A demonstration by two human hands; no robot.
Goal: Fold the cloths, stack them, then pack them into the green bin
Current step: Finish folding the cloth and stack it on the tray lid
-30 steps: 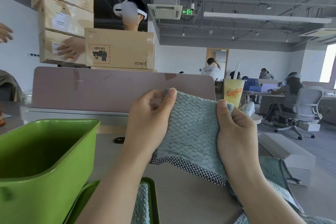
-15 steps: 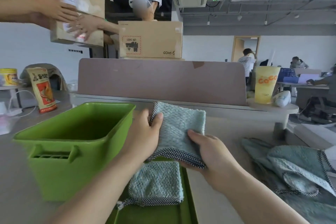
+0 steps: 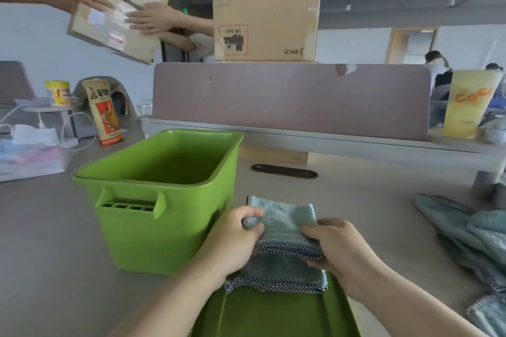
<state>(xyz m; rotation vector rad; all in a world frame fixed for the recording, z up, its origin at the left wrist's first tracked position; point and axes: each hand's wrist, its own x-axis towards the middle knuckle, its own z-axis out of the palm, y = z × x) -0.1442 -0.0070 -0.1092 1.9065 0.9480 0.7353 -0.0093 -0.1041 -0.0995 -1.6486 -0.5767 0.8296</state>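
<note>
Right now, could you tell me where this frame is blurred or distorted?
Head view: wide-angle bending curves the divider panel and tilts the cardboard box at upper left; motion blur softens both hands and the folded cloth; the green bin stays fairly crisp.

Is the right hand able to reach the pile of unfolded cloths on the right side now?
Probably not at once: the right hand is gripping the folded cloth together with the left hand. The table between it and the pile of unfolded cloths looks free.
</note>
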